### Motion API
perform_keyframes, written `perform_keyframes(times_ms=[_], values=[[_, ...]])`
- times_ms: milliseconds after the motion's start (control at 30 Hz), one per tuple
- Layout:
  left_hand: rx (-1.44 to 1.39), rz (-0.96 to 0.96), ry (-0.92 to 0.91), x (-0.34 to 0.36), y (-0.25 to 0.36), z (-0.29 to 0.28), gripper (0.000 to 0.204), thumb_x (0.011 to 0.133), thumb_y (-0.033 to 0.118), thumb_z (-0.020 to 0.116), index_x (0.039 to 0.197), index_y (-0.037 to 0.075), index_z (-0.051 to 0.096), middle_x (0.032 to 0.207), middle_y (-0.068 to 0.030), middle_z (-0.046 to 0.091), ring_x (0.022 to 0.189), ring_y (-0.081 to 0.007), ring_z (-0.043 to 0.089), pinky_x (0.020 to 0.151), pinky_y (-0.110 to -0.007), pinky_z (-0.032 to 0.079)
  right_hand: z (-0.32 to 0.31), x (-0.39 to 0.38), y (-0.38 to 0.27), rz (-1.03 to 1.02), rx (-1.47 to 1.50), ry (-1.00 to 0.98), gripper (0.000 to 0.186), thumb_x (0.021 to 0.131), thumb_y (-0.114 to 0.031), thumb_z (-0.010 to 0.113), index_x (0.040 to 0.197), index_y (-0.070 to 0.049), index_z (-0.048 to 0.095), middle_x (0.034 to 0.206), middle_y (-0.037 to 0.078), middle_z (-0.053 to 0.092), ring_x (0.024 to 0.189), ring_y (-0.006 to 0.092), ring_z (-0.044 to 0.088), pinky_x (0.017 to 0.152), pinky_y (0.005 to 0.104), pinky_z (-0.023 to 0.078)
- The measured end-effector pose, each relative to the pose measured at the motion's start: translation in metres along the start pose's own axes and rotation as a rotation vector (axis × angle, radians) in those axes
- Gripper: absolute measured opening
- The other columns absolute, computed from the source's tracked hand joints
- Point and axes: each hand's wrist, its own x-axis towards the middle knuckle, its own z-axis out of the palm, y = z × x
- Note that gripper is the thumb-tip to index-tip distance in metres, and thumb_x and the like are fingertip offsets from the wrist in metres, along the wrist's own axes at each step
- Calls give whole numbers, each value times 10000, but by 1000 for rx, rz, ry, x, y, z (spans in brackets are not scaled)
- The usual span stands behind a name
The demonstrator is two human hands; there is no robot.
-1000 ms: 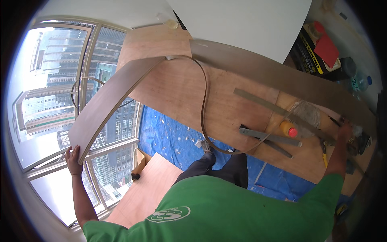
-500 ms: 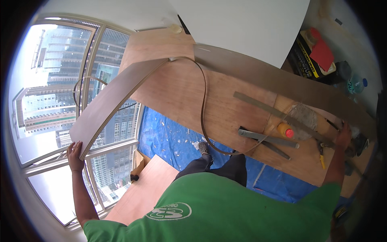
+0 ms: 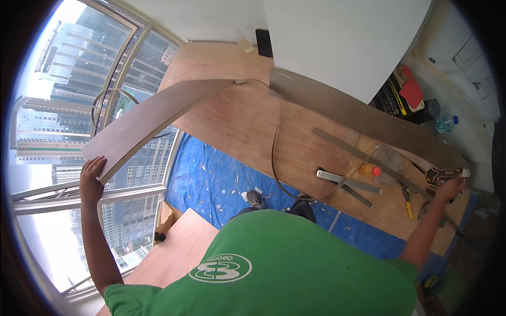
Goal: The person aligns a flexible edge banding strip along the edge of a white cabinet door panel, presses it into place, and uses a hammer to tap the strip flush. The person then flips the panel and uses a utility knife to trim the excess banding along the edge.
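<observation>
My left hand (image 3: 90,179) grips the lower-left end of a long beige board (image 3: 145,121) that slants over the plywood bench (image 3: 221,126) toward the back. A narrow brown band (image 3: 274,147) loops from near the board's far end down across the bench. At the right, my right hand (image 3: 450,188) is closed on a black-and-orange tool (image 3: 443,175), whose exact kind I cannot make out. Around it lie a long grey strip (image 3: 337,141), an orange bottle with red cap (image 3: 369,169), metal rulers (image 3: 348,181), a yellow-handled tool (image 3: 408,208) and a crumpled clear bag (image 3: 387,158).
Windows (image 3: 63,131) line the left. A white panel (image 3: 342,42) stands behind the bench, with a dark container (image 3: 392,95) and water bottle (image 3: 445,124) at back right. A blue sheet (image 3: 200,174) covers the floor, with a plywood piece (image 3: 179,247) at lower left. A phone (image 3: 263,43) lies at the back.
My right hand now has the black-and-orange tool visibly in its grasp. My left hand and the board's near end sit higher in the picture; the view has shifted.
</observation>
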Motion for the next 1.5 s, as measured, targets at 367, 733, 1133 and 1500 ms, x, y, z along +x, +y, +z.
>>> perform_keyframes(times_ms=[367, 733, 1133, 1500], values=[[-200, 191, 126, 15, -56, 9, 420, 715, 23, 677, 1133, 16, 711, 1220, -150, 706, 1184, -360, 636, 1099, -466, 446, 40, -308, -84, 1063, 753, -376, 270, 945, -82, 629, 1177, 36, 556, 1108, 195, 655, 994, 297, 692, 866, 380, 621], [-383, 672, 192, 46, -106, 17, 480, 579, 68, 680, 1051, -14, 718, 1077, -181, 737, 990, -367, 721, 892, -448, 565, 132, -622, -222, 1242, 757, -777, 364, 1046, -426, 500, 1151, -82, 560, 981, 145, 661, 815, 271, 665, 699, 401, 590], [-291, 714, 111, 65, -114, -13, 536, 511, 57, 652, 1041, 2, 710, 1040, -154, 750, 971, -324, 741, 821, -414, 591, 282, -652, -236, 1006, 725, -1098, 298, 991, -385, 640, 1160, -158, 545, 820, 51, 595, 704, 170, 592, 624, 353, 509], [-292, 774, 103, 93, -114, -26, 476, 538, 92, 699, 1007, 13, 735, 991, -136, 766, 926, -289, 762, 775, -387, 612, 311, -665, -288, 998, 775, -1203, 733, 947, -89, 675, 1541, -233, 270, 1115, 123, 610, 823, 292, 685, 696, 444, 599]])
